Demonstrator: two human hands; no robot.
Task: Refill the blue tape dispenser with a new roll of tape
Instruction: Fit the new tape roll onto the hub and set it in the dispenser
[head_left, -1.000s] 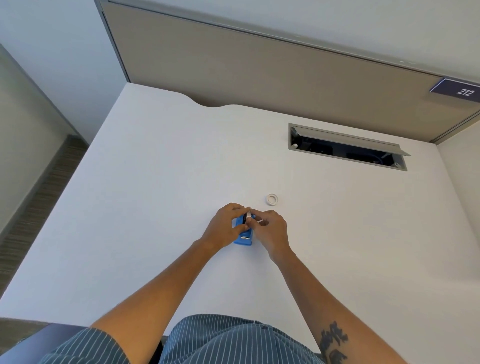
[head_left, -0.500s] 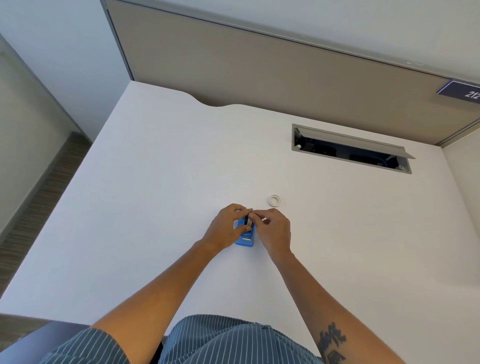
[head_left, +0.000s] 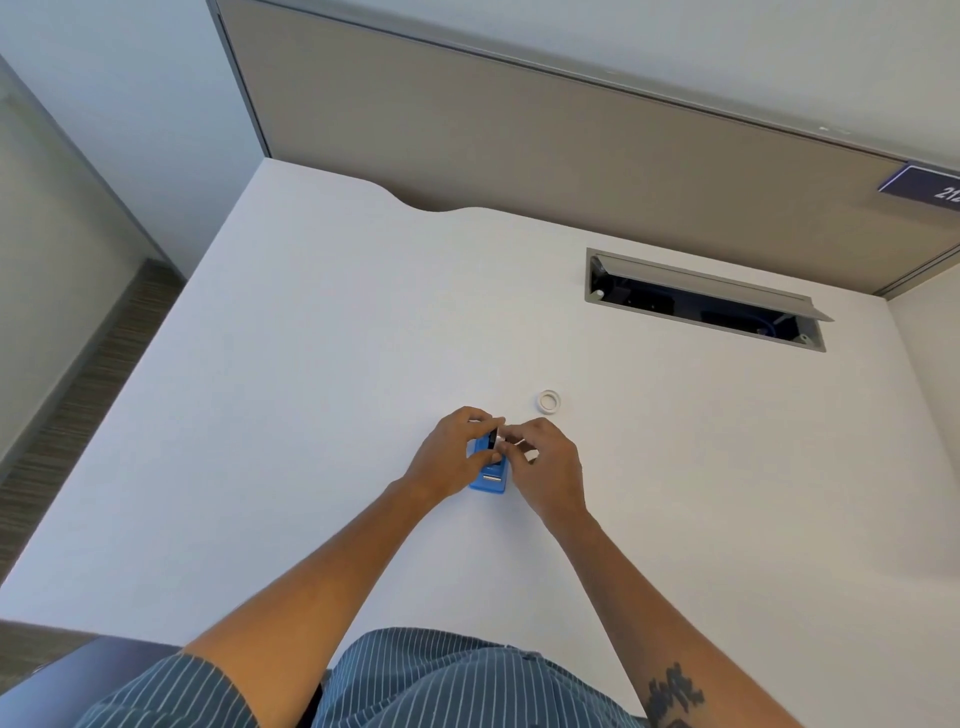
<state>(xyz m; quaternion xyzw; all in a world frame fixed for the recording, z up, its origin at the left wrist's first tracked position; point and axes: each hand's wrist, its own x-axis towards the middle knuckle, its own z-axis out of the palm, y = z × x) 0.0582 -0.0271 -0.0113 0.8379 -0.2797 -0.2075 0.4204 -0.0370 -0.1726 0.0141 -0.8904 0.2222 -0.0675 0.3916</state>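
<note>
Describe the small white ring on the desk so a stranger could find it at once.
Start at the white desk and its open cable hatch near the back right. Come toward the person's hands; just beyond the right hand lies a small white ring, flat and alone. Unlike the blue tape dispenser, nobody touches it.

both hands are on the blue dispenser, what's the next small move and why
Probably press the piece pinched by the right hand down into the blue tape dispenser. The left hand already steadies the dispenser on the white desk, and both sets of fingertips meet at its top opening. Whether the piece is seated is hidden by the fingers. The small white ring lies apart, untouched.
</note>
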